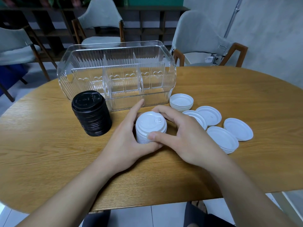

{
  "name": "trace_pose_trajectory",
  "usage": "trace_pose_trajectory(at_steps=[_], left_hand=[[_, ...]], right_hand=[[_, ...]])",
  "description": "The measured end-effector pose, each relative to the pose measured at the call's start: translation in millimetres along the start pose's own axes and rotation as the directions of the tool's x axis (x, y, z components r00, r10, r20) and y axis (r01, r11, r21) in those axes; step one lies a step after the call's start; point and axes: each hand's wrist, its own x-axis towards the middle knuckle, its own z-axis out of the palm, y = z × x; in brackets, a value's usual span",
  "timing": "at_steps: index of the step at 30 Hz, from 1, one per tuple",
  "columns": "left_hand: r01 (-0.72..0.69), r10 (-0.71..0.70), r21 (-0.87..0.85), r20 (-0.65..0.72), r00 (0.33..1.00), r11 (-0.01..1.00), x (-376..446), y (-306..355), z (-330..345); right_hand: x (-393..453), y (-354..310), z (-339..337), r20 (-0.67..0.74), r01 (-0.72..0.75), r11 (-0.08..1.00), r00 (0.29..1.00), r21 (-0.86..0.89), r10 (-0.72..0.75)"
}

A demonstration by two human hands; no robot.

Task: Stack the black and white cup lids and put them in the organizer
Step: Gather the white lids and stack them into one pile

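Partly hidden by fingers, the white lid stack (150,128) is gripped by the left hand (129,138) and right hand (185,136), both curled round it on the counter (49,153).

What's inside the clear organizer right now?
The organizer holds no lids: through its clear walls only dividers and bare compartments show. The black stack stands outside by its front left corner, and the ribbed plastic blurs the rear compartments somewhat.

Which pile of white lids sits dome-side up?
The white stack gripped between both hands; the white lids to its right all lie upside down, hollow side showing.
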Motion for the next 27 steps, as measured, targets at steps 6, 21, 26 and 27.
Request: trace_pose_trajectory(at_steps=[6, 21, 26, 27], left_hand=[[-0.031, 0.031, 0.039, -0.006, 0.999, 0.999, -1, -2, 3], [-0.012, 0.017, 0.080, -0.064, 0.998, 0.997, -1, 7, 6], [-0.002, 0.006, 0.049, -0.093, 0.996, 0.999, 0, 7, 7], [-0.002, 0.007, 0.045, -0.096, 0.995, 0.999, 1, 6, 7]], right_hand=[[-5, 2, 0, -0.036, -0.033, 0.985, 0.999, -0.169, 0.028], [-16, 19, -33, -0.231, -0.214, 0.736, 0.970, -0.642, 0.080], [-16, 18, -26, -0.267, -0.161, 0.775, 0.964, -0.611, -0.010], [-16, 17, -24, -0.274, -0.161, 0.779, 0.961, -0.605, -0.014]])
